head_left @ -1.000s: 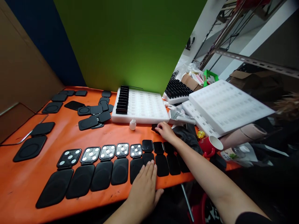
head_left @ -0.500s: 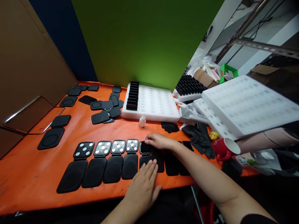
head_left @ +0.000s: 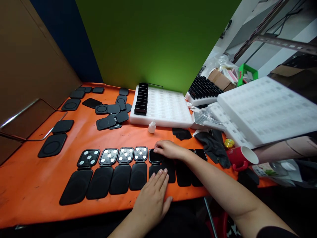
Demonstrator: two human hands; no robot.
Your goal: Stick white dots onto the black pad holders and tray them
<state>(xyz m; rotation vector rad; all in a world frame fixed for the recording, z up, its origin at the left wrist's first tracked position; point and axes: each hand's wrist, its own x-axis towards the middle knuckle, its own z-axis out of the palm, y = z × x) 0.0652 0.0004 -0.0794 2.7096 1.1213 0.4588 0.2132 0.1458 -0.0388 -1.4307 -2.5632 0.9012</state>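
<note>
Along the front of the orange table lies a row of hinged black pads that look like folding wireless chargers. My left hand rests flat, fingers stretched out, on the lower panel of one folding charger. At that charger's smaller upper panel, the bent fingers of my right hand are closed at its edge; the fingertips are partly hidden. To the left, several chargers lie unfolded, their upper panels dotted with white discs. More black chargers lie under and beyond my right forearm, partly covered.
A small white dropper bottle stands before a white foam tray holding a column of black pieces. Loose black pads are scattered behind left. At right are a dark cloth, a red mug and a tilted foam tray.
The camera view has shifted slightly. Both hands stay at the same charger, with no clear movement.
</note>
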